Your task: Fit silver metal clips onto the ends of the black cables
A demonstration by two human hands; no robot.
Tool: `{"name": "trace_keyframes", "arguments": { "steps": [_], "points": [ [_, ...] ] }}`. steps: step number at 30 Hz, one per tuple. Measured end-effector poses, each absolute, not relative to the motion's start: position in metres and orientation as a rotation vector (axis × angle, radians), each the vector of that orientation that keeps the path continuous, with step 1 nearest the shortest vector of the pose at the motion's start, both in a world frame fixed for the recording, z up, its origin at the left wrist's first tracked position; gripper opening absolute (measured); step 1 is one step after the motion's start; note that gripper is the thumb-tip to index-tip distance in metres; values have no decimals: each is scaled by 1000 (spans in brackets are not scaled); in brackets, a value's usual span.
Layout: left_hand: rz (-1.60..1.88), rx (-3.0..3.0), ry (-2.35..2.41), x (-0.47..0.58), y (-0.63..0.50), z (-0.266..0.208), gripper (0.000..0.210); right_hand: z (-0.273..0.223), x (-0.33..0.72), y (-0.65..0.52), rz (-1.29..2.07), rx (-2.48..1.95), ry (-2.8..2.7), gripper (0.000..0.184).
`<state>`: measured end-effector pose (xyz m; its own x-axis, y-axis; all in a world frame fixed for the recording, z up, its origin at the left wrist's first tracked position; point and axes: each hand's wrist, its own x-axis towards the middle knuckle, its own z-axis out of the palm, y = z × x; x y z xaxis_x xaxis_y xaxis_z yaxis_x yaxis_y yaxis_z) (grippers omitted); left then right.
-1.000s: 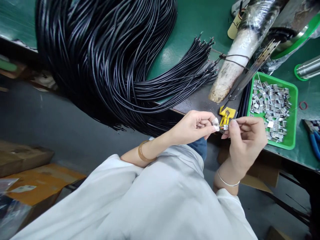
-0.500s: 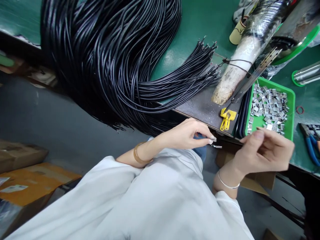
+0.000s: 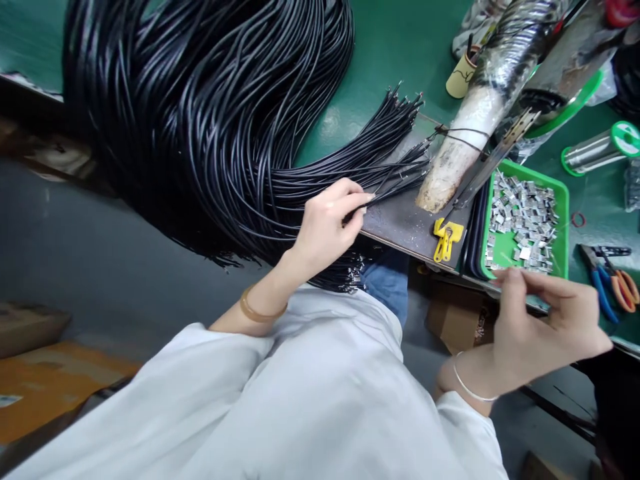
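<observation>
My left hand (image 3: 330, 220) lies over the near side of a thick bundle of black cables (image 3: 240, 133), thumb and fingers pinched on a black cable near its end. Close below it, several cable ends with silver metal tips (image 3: 355, 270) hang at the table edge above my lap. My right hand (image 3: 545, 320) hovers in front of a green tray (image 3: 563, 230) of small metal connector shells (image 3: 525, 220). Its thumb and index finger are pressed together; what is between them, if anything, is too small to make out.
On the table stand a plastic-wrapped post (image 3: 465, 147) with a metal strip beside it and a yellow clip (image 3: 447, 240). Solder wire spools (image 3: 595, 150) and pliers (image 3: 605, 280) lie to the right. Cardboard boxes (image 3: 460, 313) sit below the table.
My left hand has moved up and left, from a small metal piece over the table edge to the cables. My right hand has shifted slightly down beside the tray. The view has shifted slightly.
</observation>
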<state>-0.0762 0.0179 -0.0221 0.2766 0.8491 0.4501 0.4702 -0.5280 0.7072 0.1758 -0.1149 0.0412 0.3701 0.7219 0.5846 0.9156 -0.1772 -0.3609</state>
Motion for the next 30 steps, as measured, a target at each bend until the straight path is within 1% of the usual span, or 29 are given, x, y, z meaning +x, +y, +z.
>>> {"name": "trace_keyframes", "arguments": {
  "steps": [2,5,8,9,10,12,14,15,16,18,20,23,26,30],
  "points": [
    [1254,1832,1154,-82,17,-25,17,39,202,-109,-527,-2011,-1398,15],
    [1396,1394,1059,-80,21,-23,18,27,241,-88,-434,-2131,-1479,13],
    [1449,1185,938,-74,23,-9,21,15,264,-64,-292,-2097,-1631,11],
    [1395,1190,877,-72,21,-2,22,13,268,-57,-253,-2087,-1701,11],
    [1270,1229,793,-71,19,6,23,11,270,-52,-225,-2082,-1761,11],
    [857,1346,574,-69,13,21,18,11,271,-43,-202,-2086,-1846,11],
    [463,1409,347,-64,6,31,19,12,271,-37,-222,-2119,-1873,10],
    [365,1400,271,-60,3,32,19,12,271,-35,-241,-2145,-1870,11],
    [339,1353,242,-54,0,31,19,12,272,-34,-259,-2170,-1860,11],
    [407,1209,345,-42,-5,24,17,12,275,-33,-280,-2198,-1826,13],
    [559,1077,479,-31,-9,14,10,12,275,-36,-293,-2187,-1789,14],
    [642,980,550,-20,-13,1,8,19,261,-49,-311,-2084,-1630,12],
    [673,982,559,-16,-14,-4,8,34,226,-69,-154,-1768,-1365,17],
    [737,1019,567,-14,-13,-4,10,47,171,-87,133,-1514,-1266,19]
  ]
}}
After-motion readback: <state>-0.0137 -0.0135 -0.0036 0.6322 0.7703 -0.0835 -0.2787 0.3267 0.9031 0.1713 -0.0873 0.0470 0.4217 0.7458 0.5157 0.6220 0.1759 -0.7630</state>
